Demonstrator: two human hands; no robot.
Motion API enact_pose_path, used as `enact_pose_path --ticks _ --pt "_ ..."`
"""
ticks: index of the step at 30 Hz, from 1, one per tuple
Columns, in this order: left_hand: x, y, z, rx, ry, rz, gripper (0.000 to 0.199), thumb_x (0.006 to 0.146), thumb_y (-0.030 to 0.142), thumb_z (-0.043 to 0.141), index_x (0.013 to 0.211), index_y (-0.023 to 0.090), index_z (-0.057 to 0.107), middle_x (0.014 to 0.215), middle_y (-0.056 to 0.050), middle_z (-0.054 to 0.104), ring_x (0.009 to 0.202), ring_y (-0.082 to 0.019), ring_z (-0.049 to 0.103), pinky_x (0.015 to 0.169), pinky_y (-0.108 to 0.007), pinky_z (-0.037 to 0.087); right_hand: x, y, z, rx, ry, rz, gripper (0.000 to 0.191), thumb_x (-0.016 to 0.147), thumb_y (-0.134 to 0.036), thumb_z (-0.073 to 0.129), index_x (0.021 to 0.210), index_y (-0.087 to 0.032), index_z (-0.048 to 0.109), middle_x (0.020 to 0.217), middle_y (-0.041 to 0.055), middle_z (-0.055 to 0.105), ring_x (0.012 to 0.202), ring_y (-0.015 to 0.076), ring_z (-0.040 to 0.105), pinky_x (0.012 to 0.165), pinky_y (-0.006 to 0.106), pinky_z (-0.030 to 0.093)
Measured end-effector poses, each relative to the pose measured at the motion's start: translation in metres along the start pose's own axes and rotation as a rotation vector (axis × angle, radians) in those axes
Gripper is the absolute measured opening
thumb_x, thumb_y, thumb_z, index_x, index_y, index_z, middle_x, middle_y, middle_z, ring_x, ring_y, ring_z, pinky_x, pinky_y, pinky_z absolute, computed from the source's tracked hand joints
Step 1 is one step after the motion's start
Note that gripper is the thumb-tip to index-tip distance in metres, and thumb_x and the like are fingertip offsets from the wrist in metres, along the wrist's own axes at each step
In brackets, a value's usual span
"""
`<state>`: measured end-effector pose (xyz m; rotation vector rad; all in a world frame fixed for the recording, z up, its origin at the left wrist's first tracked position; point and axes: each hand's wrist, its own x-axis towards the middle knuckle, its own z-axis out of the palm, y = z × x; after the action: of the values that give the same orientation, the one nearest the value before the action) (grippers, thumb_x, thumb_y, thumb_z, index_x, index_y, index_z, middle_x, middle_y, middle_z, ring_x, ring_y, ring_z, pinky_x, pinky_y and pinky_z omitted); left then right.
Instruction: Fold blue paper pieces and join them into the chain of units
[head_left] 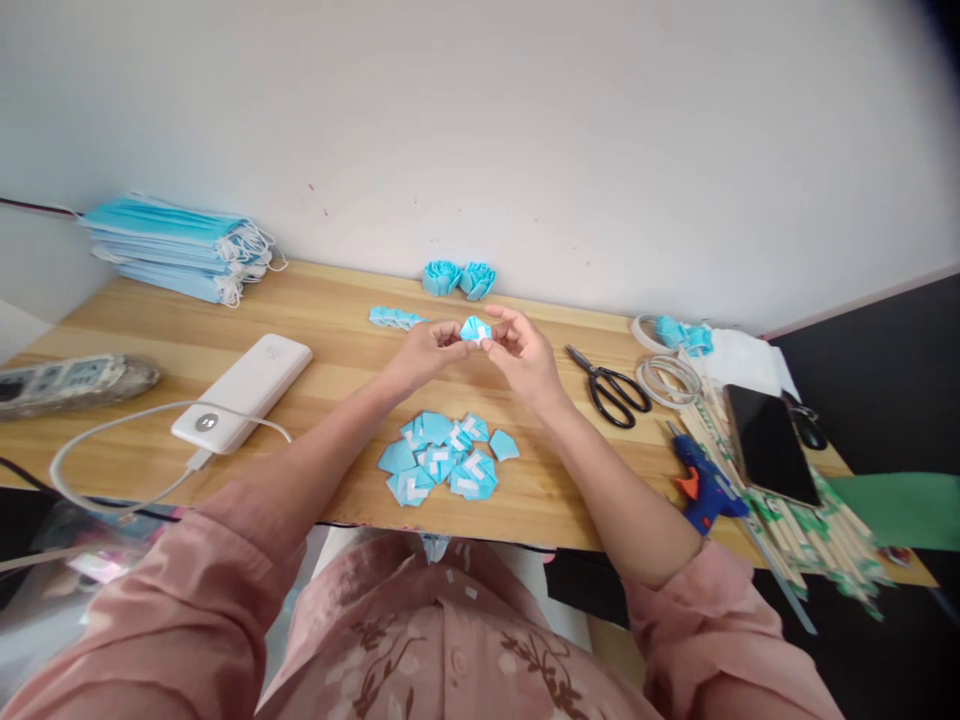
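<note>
Pinching blue petal (pixel 475 329), tip upward, both hands

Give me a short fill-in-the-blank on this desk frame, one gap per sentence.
1. Both hands, left hand and right hand, hold one small ____-coloured folded piece between them.
2. The black scissors lie to the ____ of the hands.
3. The white power bank has a ____ plugged into it.
4. The stack of face masks sits at the table's far ____ corner.

Missing words: blue; right; cable; left
</note>
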<state>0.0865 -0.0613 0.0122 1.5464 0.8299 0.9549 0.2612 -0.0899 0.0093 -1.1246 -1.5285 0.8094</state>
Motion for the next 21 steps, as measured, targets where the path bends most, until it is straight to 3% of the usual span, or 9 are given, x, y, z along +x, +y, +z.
enact_pose_path --ticks 10,16,21 --pt "0.0002 0.0046 -0.0037 0.016 0.006 -0.015 0.027 0.072 0.04 0.067 0.063 0.017 0.058 0.062 0.001 0.055 0.062 -0.011 0.047 0.063 -0.026 0.037 -0.0003 -0.0042 -0.0004 0.072 -0.025 0.061 0.048 0.081 -0.034 0.064 0.127 -0.022 0.057 0.085 -0.0008 0.064 0.078 0.0149 0.061 0.076 0.031 0.051" --pt "0.0003 0.0053 -0.0015 -0.034 0.034 -0.029 0.023 0.072 0.037 0.065 0.065 0.017 0.058 0.063 0.002 0.056 0.062 -0.01 0.048 0.064 -0.025 0.039 0.0013 0.0003 -0.0009 0.063 0.029 0.063 0.05 0.081 -0.033 0.064 0.129 -0.022 0.057 0.082 -0.0014 0.065 0.076 0.0149 0.062 0.077 0.031 0.052" --pt "0.0001 0.0075 -0.0004 -0.069 0.087 -0.081 0.018 0.071 0.031 0.067 0.066 0.016 0.058 0.064 0.002 0.058 0.061 -0.009 0.049 0.063 -0.023 0.04 -0.0015 -0.0034 -0.0024 -0.17 0.157 -0.069 0.033 0.086 -0.034 0.06 0.117 -0.022 0.062 0.092 0.0026 0.071 0.085 0.018 0.065 0.083 0.034 0.052"
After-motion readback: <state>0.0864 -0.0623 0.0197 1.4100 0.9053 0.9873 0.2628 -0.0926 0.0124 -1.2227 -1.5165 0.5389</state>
